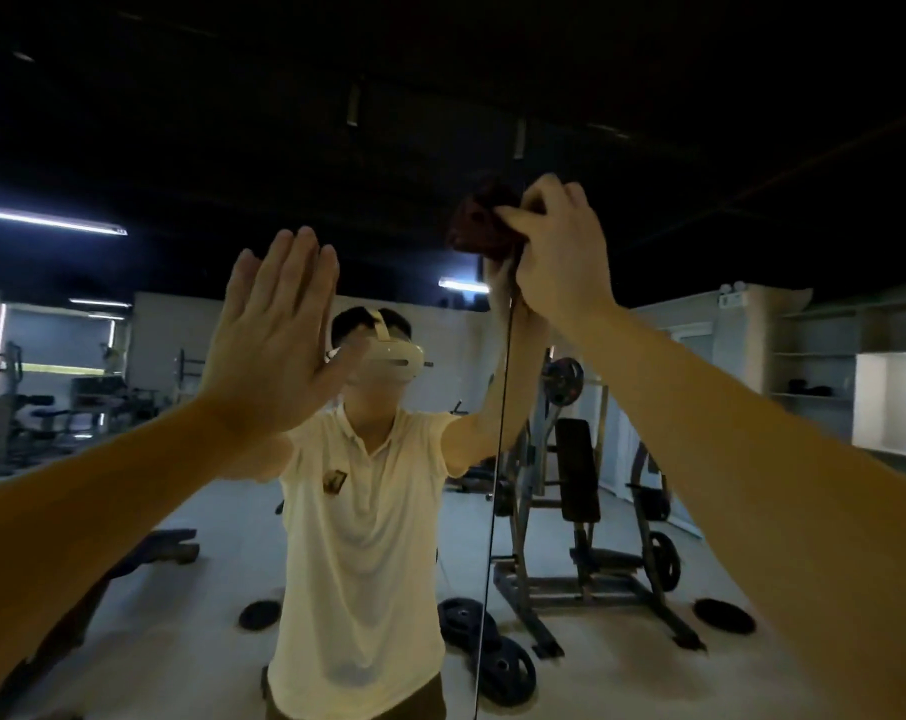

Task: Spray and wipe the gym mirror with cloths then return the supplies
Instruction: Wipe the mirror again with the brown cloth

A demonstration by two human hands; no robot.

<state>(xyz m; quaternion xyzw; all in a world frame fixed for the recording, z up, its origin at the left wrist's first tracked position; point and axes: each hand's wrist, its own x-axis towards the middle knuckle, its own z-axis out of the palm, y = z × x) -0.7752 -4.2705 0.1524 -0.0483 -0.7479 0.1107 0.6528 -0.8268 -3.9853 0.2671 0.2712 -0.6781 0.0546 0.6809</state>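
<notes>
Mirror (700,511) dim, dark cloth (479,223) partly hidden by right hand (560,252)

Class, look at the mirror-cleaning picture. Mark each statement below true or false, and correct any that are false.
1. The right hand grips a dark red cloth high against the mirror. True.
2. The left hand is curled into a fist. False: its fingers are straight, and the open palm faces the mirror.
3. A thin vertical seam runs down the mirror below the cloth. True.
4. The reflected gym floor is bare. False: several weight plates lie on it.
</notes>
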